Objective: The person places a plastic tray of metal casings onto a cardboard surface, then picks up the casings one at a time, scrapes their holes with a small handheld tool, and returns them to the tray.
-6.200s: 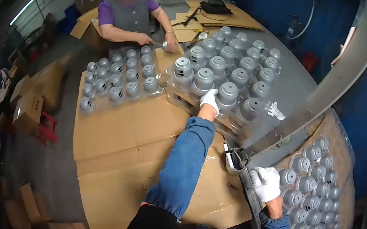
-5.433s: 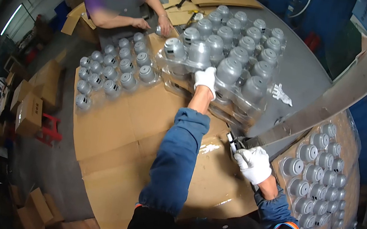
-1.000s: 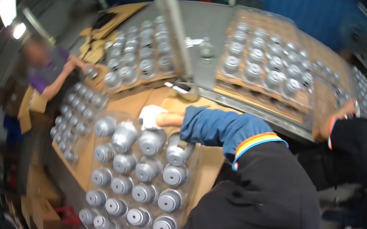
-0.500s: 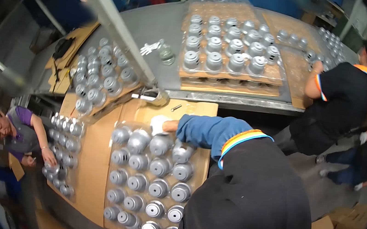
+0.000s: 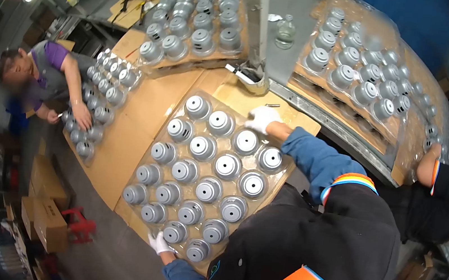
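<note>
A clear plastic tray (image 5: 206, 170) holds rows of silver cup-shaped parts (image 5: 201, 146), each with a small dark hole in its top. It lies over cardboard in front of me. My right hand (image 5: 261, 118), in a white glove, is at the tray's far right edge, fingers curled against it. At the near left corner my left hand (image 5: 158, 243), also gloved in white, grips the rim, its fingertips partly hidden. A small metal pin (image 5: 272, 105) lies on the cardboard past my right hand.
More trays of silver parts stand on cardboard at the back (image 5: 200, 40) and right (image 5: 358, 72). A metal post (image 5: 260, 26) rises between them, near a glass bottle (image 5: 286, 32). A person (image 5: 63, 73) handles parts at left; another (image 5: 432, 196) works at right.
The view has swung round, so the tray now appears slanted and more of it shows. Both hands stay at its edges; my left hand shows more clearly.
</note>
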The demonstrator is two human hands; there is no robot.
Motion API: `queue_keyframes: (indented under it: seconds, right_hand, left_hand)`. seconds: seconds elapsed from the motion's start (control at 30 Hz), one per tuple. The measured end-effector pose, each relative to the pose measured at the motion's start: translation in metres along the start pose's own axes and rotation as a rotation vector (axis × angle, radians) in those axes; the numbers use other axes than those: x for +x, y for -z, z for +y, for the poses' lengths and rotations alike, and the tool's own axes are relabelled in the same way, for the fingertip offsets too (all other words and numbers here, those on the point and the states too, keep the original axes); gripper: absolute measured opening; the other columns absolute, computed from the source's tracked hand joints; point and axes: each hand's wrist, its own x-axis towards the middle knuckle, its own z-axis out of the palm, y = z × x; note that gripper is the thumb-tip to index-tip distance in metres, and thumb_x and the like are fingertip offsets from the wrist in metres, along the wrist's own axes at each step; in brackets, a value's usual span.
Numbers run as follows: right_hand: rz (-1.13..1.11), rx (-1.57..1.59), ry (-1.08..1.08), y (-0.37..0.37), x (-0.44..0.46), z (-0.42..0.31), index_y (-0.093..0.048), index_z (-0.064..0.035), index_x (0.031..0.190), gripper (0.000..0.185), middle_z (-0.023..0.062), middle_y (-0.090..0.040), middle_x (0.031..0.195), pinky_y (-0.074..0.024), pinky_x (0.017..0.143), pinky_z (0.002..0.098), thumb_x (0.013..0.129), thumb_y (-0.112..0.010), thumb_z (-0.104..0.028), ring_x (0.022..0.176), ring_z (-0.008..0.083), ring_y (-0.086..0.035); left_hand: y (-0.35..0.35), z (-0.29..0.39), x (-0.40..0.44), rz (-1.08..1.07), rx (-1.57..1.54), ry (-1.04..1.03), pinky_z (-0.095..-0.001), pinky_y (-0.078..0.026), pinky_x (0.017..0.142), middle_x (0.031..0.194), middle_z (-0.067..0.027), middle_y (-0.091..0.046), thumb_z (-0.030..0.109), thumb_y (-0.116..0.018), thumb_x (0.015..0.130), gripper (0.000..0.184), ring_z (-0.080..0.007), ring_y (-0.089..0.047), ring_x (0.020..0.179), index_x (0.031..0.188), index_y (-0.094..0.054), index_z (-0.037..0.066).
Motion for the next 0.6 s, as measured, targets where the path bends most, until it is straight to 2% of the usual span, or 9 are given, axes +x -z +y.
queue_keyframes:
  seconds: [0.1,0.17,0.2,0.27,0.3,0.4,0.5,0.57,0.6]
  right_hand:
    - [0.176,-0.179,-0.011,0.017,0.010,0.031,-0.068,-0.0119,0.085,0.024,0.0190,-0.066,0.086,-0.0506,0.071,0.0459,0.079,-0.051,-0.028,0.079,0.0390,-0.063]
    - [0.156,-0.223,-0.138,0.010,0.024,0.057,-0.067,-0.0090,0.087,0.023,0.0200,-0.065,0.090,-0.0503,0.073,0.0464,0.080,-0.052,-0.025,0.083,0.0388,-0.063]
    - [0.116,-0.248,-0.139,0.004,0.028,0.068,-0.066,-0.0072,0.088,0.023,0.0210,-0.065,0.092,-0.0498,0.075,0.0464,0.081,-0.053,-0.025,0.085,0.0391,-0.063]
    - [0.121,-0.226,-0.136,-0.004,0.031,0.078,-0.065,-0.0038,0.091,0.025,0.0232,-0.064,0.095,-0.0486,0.078,0.0459,0.083,-0.054,-0.025,0.089,0.0398,-0.062]
    - [0.157,-0.176,-0.138,-0.006,0.030,0.078,-0.064,-0.0022,0.092,0.026,0.0243,-0.063,0.096,-0.0479,0.079,0.0456,0.084,-0.055,-0.025,0.091,0.0401,-0.061]
    - [0.053,-0.221,-0.126,-0.003,0.031,0.079,-0.062,-0.0006,0.095,0.031,0.0261,-0.062,0.098,-0.0466,0.081,0.0456,0.086,-0.054,-0.029,0.093,0.0412,-0.060]
    - [0.124,-0.142,-0.119,-0.008,0.034,0.094,-0.061,-0.0004,0.098,0.035,0.0268,-0.062,0.097,-0.0457,0.082,0.0456,0.088,-0.052,-0.032,0.093,0.0422,-0.059]
    - [0.277,-0.037,-0.122,-0.010,0.030,0.108,-0.058,0.0000,0.101,0.037,0.0278,-0.061,0.098,-0.0444,0.083,0.0463,0.088,-0.052,-0.034,0.095,0.0444,-0.057]
    - [0.385,-0.053,-0.087,-0.010,0.027,0.118,-0.057,-0.0001,0.102,0.035,0.0249,-0.063,0.093,-0.0463,0.078,0.0447,0.089,-0.052,-0.032,0.087,0.0410,-0.060]
  left_hand:
    - [-0.005,0.001,-0.009,0.142,0.091,-0.035,-0.0342,-0.044,0.092,0.132,-0.0166,-0.047,-0.003,-0.056,0.074,0.064,-0.0245,-0.053,0.109,0.136,-0.039,-0.003]
    - [-0.021,0.028,-0.033,0.159,0.055,0.103,-0.0335,-0.046,0.088,0.130,-0.0168,-0.049,0.002,-0.059,0.076,0.061,-0.0242,-0.056,0.104,0.134,-0.041,-0.003]
    - [-0.013,0.011,-0.022,0.193,0.170,0.026,-0.0334,-0.048,0.085,0.126,-0.0164,-0.052,0.004,-0.061,0.077,0.059,-0.0238,-0.058,0.100,0.133,-0.043,-0.004]
    - [-0.008,-0.002,-0.016,0.184,0.136,0.066,-0.0320,-0.048,0.084,0.121,-0.0154,-0.056,0.005,-0.061,0.078,0.054,-0.0226,-0.057,0.100,0.129,-0.046,-0.004]
    - [-0.012,0.001,-0.022,0.175,0.126,0.049,-0.0313,-0.047,0.085,0.121,-0.0151,-0.056,0.002,-0.058,0.079,0.050,-0.0223,-0.057,0.101,0.127,-0.048,-0.004]
    - [-0.005,-0.029,-0.014,0.186,0.070,-0.025,-0.0295,-0.047,0.086,0.116,-0.0135,-0.058,-0.008,-0.051,0.079,0.044,-0.0213,-0.058,0.101,0.122,-0.052,-0.004]
    - [-0.019,-0.024,-0.040,0.247,0.011,-0.005,-0.0302,-0.047,0.088,0.117,-0.0146,-0.058,-0.010,-0.051,0.078,0.044,-0.0213,-0.058,0.101,0.121,-0.051,-0.006]
    - [-0.019,-0.037,-0.037,0.340,0.044,-0.085,-0.0311,-0.046,0.089,0.118,-0.0156,-0.058,-0.009,-0.054,0.076,0.046,-0.0222,-0.058,0.103,0.122,-0.051,-0.006]
    - [-0.019,-0.029,-0.042,0.350,0.114,-0.113,-0.0321,-0.044,0.092,0.121,-0.0163,-0.057,-0.007,-0.057,0.075,0.049,-0.0235,-0.057,0.105,0.124,-0.049,-0.006]
